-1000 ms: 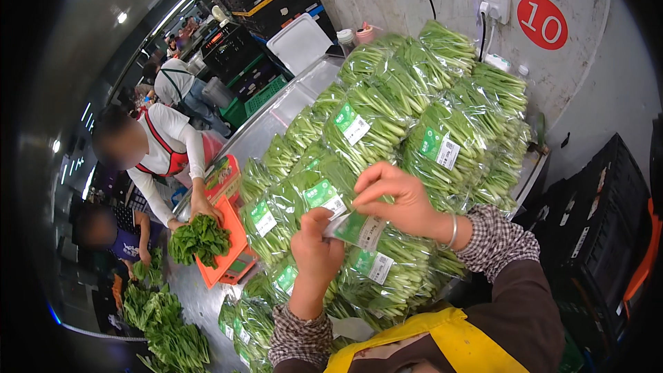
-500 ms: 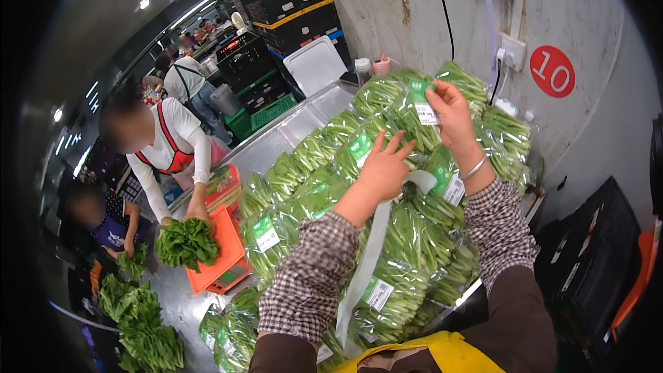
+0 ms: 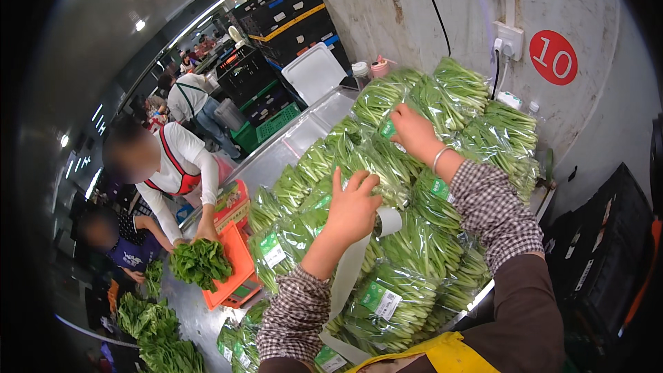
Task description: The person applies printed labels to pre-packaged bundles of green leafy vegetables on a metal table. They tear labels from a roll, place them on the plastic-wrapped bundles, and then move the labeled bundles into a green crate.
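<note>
My right hand [image 3: 413, 132] pinches a label [image 3: 388, 130] at two o'clock, left hand [image 3: 353, 208] spread; five-o'clock bag [image 3: 409, 289] labelled, one-o'clock bag [image 3: 377, 101] shows none.

Lots of shine here: the bagged greens [image 3: 414, 293] are in clear, crinkly plastic film that throws glare all over. Labels [image 3: 381, 300] on them look like smooth paper, and the pale backing strip [image 3: 349, 269] looks papery too, kinda satin. The table [image 3: 197, 314] is smooth metal with a dull sheen. Orange basket [image 3: 236, 262] is hard plastic, black crates [image 3: 297, 17] look plastic too. Sleeve covers [image 3: 494, 207] are checked cloth, bangle [image 3: 437, 158] is shiny metal, wall [image 3: 373, 34] looks rough and scuffed.
</note>
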Available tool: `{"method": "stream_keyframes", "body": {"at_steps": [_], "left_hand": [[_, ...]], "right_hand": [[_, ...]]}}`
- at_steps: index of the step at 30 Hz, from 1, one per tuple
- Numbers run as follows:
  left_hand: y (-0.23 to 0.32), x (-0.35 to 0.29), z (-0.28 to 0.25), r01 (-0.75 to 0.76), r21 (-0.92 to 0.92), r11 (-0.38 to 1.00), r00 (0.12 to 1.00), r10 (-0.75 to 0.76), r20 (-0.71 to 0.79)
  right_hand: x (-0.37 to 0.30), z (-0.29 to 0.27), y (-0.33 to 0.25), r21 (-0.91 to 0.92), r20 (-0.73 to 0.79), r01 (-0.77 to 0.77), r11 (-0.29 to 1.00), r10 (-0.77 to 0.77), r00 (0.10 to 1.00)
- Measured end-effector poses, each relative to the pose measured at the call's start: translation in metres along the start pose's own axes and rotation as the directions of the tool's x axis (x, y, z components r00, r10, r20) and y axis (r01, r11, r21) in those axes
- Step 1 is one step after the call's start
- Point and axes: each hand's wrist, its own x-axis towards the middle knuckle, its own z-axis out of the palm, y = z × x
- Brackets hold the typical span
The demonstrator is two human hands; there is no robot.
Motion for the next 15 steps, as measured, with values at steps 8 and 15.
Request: {"method": "stream_keyframes", "body": {"at_steps": [8, 15], "left_hand": [[0.007, -0.011, -0.001, 0.019, -0.021, 1.0, 0.999, -0.019, -0.037], [0.08, -0.087, -0.052, -0.07, -0.349, 0.934, 0.978, -0.004, -0.207]], "right_hand": [[-0.025, 0.003, -0.003, -0.408, 0.183, 0.235, 0.882, -0.173, 0.968], [-0.092, -0.042, -0.031, 0.389, -0.276, 0.14, 0.91, -0.03, 0.961]]}}
